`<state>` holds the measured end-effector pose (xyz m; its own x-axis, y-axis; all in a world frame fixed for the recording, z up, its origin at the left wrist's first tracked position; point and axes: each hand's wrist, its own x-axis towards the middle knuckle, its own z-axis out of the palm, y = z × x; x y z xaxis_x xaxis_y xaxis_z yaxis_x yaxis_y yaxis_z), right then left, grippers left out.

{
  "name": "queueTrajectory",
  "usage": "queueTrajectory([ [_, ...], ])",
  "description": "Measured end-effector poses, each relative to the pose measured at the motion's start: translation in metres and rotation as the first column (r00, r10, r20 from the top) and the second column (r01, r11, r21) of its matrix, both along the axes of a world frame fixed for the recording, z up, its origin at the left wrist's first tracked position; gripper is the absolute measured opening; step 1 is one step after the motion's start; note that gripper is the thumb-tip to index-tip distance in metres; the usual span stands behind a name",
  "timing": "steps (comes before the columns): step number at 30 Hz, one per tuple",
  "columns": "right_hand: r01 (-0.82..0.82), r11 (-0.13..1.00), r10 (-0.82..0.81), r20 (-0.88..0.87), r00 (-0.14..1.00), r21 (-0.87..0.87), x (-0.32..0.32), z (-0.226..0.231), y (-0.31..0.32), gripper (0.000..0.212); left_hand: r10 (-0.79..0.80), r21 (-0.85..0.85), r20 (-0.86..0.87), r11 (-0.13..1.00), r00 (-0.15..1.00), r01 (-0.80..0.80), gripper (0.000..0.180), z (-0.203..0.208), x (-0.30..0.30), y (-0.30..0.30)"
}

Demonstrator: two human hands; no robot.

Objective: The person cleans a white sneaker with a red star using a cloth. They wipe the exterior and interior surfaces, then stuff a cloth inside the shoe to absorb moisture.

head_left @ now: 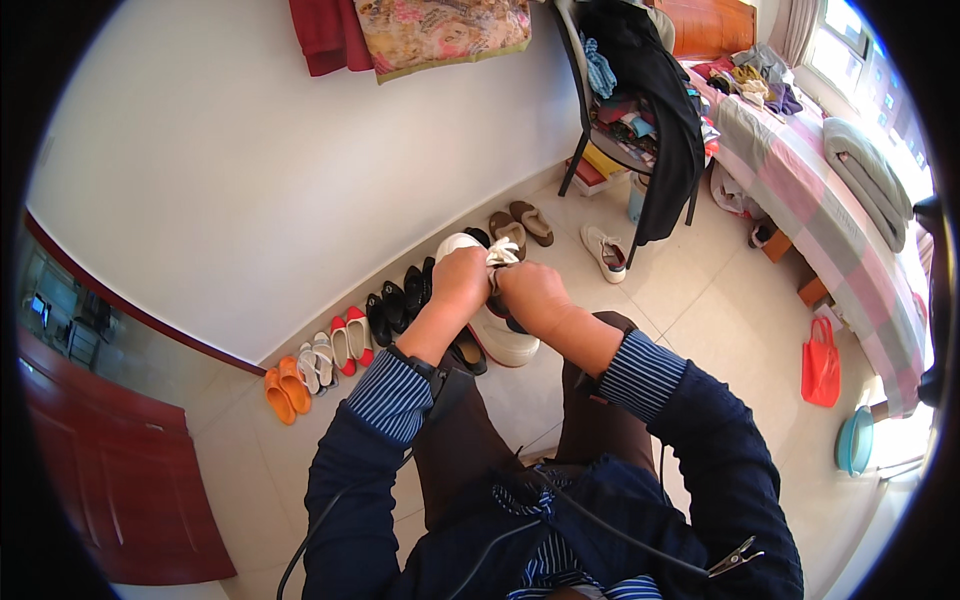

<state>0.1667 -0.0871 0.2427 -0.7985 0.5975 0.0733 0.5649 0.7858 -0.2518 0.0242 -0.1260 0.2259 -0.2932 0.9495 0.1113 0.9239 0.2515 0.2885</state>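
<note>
In front of me, above the floor, is a white sneaker (513, 346) with a thick pale sole. Its white laces (504, 252) bunch up between my hands. My left hand (463, 283) is closed on the sneaker near the laces, its fingers partly hidden. From the other side my right hand (530, 294) is closed at the shoe's opening, close against the left. What exactly each fingertip pinches is hidden. A second white sneaker (604, 252) stands on the floor to the right, by the chair leg.
Along the wall stand orange slippers (287, 390), red-and-cream flats (351, 340), black shoes (394, 305) and brown lined slippers (532, 222). A clothes-laden chair (655, 120) is ahead. A bed (790, 190), a red bag (821, 362) and a teal basin (856, 441) are on the right.
</note>
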Motion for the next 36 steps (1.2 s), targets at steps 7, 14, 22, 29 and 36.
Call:
queueTrajectory([
  [7,-0.040,0.864,-0.104,-0.255,0.961,-0.502,-0.005,-0.046,0.016,0.019,-0.054,0.148,-0.012,0.987,0.998,0.055,0.019,0.010,0.016,0.002],
  [14,-0.128,0.861,-0.296,-0.689,0.661,-0.493,0.000,-0.044,0.001,0.008,-0.170,0.406,0.144,0.908,0.975,0.099,0.026,0.044,0.035,-0.033],
  [22,-0.127,0.903,-0.279,-0.786,0.552,-0.410,0.020,0.012,0.007,0.035,-0.315,0.549,0.780,0.759,0.542,-0.350,0.067,0.030,-0.019,-0.048],
  [29,-0.248,0.851,-0.205,-0.727,0.655,-0.463,0.020,0.037,-0.012,0.034,-0.439,0.472,0.878,0.861,0.191,-0.190,0.080,0.017,-0.028,-0.008],
  [36,0.031,0.883,-0.415,-0.748,0.518,-0.468,-0.003,0.010,0.019,0.021,-0.371,0.580,0.781,0.728,0.502,-0.365,0.066,0.008,0.009,-0.009],
])
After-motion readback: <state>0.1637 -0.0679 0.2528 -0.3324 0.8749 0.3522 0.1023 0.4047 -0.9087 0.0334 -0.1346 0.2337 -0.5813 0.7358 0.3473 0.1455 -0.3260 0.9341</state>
